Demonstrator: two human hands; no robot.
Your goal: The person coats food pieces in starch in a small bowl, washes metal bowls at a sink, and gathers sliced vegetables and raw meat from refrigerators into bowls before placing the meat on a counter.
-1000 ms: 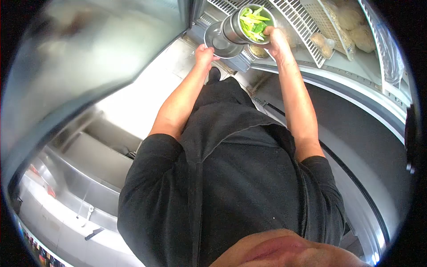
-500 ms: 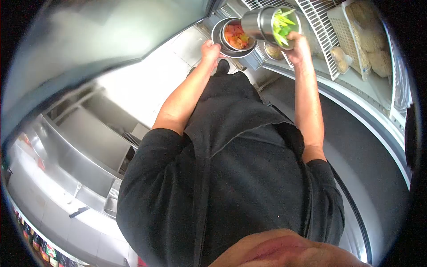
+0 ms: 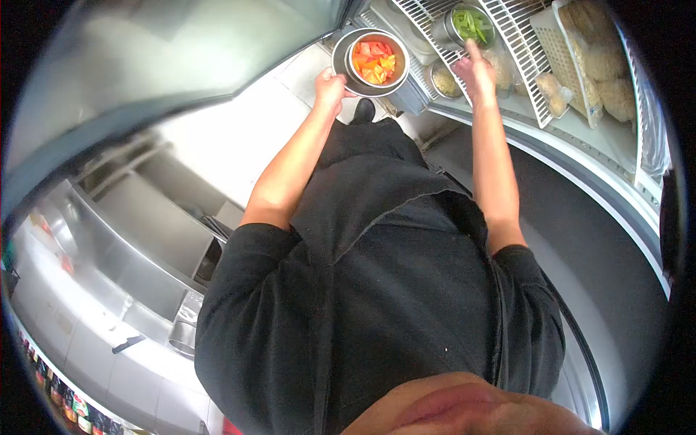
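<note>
A wide metal bowl (image 3: 339, 64) is gripped at its rim by my left hand (image 3: 331, 90). Inside it sits a smaller metal container of chopped red and orange pieces (image 3: 375, 61). My right hand (image 3: 476, 72) reaches into the fridge, its index finger extended to the near edge of a metal container of green slices (image 3: 471, 25). That container rests on a white wire shelf (image 3: 516, 45); my right hand no longer wraps round it. Below it stands a round container of pale, grainy food (image 3: 444, 78).
Further right, a white basket (image 3: 551, 43) and bagged food (image 3: 610, 69) fill the shelves. The glass fridge door (image 3: 181, 58) stands open at upper left. A steel sink unit (image 3: 138, 225) lies at left, and bottles (image 3: 65, 399) line the lower left corner.
The container of green slices has moved away from the bowl and onto the shelf, and my right hand has let go. The red and orange pieces have come into full view in my left hand's bowl.
</note>
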